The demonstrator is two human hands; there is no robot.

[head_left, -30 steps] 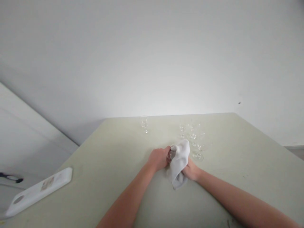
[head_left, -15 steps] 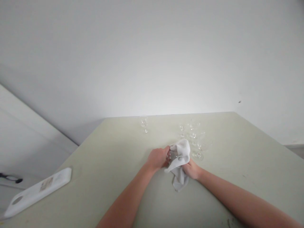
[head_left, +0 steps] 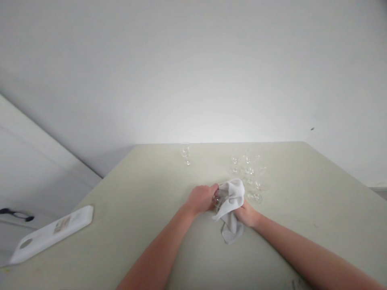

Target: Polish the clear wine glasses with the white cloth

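My left hand (head_left: 201, 198) grips a small clear glass (head_left: 218, 198) above the pale green table (head_left: 145, 225). A white cloth (head_left: 231, 197) is wrapped over the glass's right side, and its loose end hangs down to the tabletop. My right hand (head_left: 247, 214) holds the cloth against the glass, mostly hidden behind the fabric. Just beyond the cloth stands a cluster of several clear stemmed glasses (head_left: 249, 173). One more stemmed glass (head_left: 185, 152) stands alone near the table's far edge.
A white cutting board (head_left: 51, 233) with a label lies at the table's left edge. A dark object (head_left: 16, 214) sits on the low white surface to the far left. A plain white wall rises behind the table.
The cloth has shifted around the glass between my hands, its hanging end now a little lower. The view has tilted slightly; both hands stay in the same spot.
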